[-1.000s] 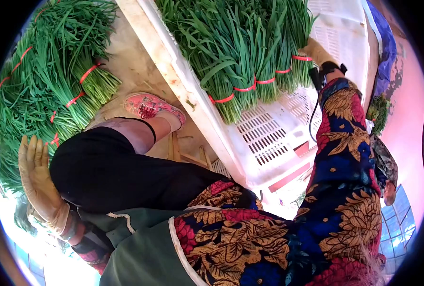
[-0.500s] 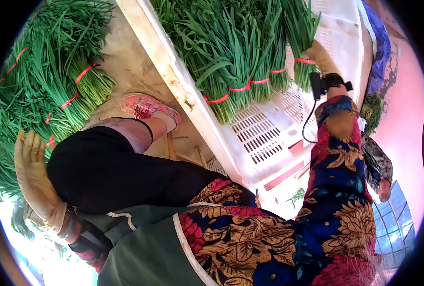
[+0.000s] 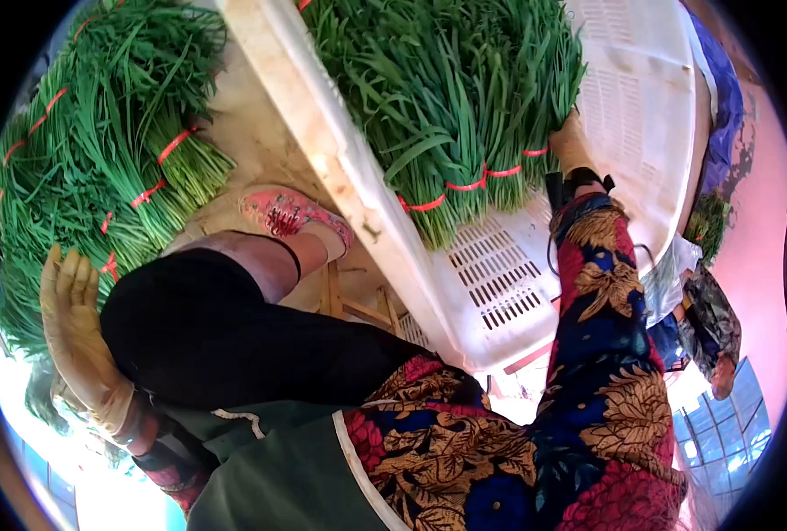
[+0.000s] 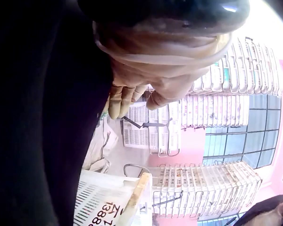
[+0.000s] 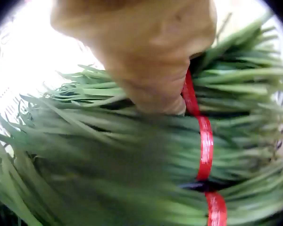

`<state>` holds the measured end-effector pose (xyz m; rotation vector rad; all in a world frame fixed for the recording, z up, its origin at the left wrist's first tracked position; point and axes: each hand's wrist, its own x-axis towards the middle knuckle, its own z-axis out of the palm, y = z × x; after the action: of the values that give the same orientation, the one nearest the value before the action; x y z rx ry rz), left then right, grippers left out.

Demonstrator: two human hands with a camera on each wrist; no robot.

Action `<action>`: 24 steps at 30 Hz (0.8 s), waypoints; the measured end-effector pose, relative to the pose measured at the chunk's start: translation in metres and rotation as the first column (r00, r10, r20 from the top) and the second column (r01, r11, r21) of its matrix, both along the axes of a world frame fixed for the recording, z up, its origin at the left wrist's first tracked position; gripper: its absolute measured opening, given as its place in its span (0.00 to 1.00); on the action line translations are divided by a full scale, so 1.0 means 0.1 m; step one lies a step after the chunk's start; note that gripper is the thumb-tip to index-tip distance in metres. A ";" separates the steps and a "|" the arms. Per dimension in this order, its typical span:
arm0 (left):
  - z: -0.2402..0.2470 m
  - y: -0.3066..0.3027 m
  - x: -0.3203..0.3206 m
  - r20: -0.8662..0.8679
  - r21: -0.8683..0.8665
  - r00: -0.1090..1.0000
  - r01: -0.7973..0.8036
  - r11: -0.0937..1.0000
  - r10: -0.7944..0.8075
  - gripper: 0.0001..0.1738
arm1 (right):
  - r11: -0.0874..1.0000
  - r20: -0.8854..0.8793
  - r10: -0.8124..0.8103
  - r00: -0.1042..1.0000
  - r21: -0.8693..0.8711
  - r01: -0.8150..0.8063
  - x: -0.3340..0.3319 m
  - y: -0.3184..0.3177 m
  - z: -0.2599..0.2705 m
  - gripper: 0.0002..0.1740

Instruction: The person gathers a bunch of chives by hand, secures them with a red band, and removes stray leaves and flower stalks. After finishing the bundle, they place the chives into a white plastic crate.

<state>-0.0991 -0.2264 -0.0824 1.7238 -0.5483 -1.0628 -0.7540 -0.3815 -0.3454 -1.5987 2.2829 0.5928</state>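
Note:
Bundles of long green leaves [image 3: 447, 97] tied with red bands lie side by side in a white slotted crate [image 3: 500, 274]. At the right end of this row, my gloved right hand [image 3: 572, 146] is against the last bundle, its fingers partly hidden by leaves. The right wrist view has the glove [image 5: 151, 56] pressed in at the red band [image 5: 205, 146], fingertips out of sight. My gloved left hand [image 3: 79, 327] is beside my knee, palm showing and fingers extended, holding nothing; the left wrist view also shows this hand [image 4: 151, 80].
More banded green bundles [image 3: 101, 150] are heaped at the left, beyond my knee. A shoe [image 3: 292, 215] rests on the floor by the crate's long edge. Stacked white crates [image 4: 207, 188] stand in the left wrist view. At the right is another person's sleeve [image 3: 712, 310].
The right-end bundle, apart from the row half a second ago, is now against the others. My right hand moved left with it. The left hand has stayed beside the knee.

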 end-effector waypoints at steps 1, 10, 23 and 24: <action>-0.01 -0.01 -0.01 -0.005 -0.002 1.000 0.026 1.000 -0.026 0.31 | 0.997 0.060 0.020 0.998 0.075 -0.025 -0.11 -0.10 0.05 0.39; 0.00 -0.06 -0.04 0.031 0.037 1.000 0.002 0.999 -0.003 0.29 | 0.862 0.637 -0.506 0.582 0.366 0.349 -0.23 -0.30 -0.15 0.39; -0.01 -0.15 -0.06 0.084 0.114 0.996 -0.020 0.993 0.011 0.28 | 0.982 0.544 -0.168 0.822 0.019 0.188 -0.49 -0.20 -0.74 0.39; 0.00 -0.15 -0.08 0.080 0.107 0.997 -0.029 0.994 0.021 0.27 | 0.999 0.450 -0.025 0.892 -0.017 0.037 -0.54 -0.21 -0.77 0.38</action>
<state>-0.1072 -0.2410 -0.0825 1.8692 -0.5257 -1.0261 -0.8077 -0.4030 -0.4225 -1.5152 1.9664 0.1564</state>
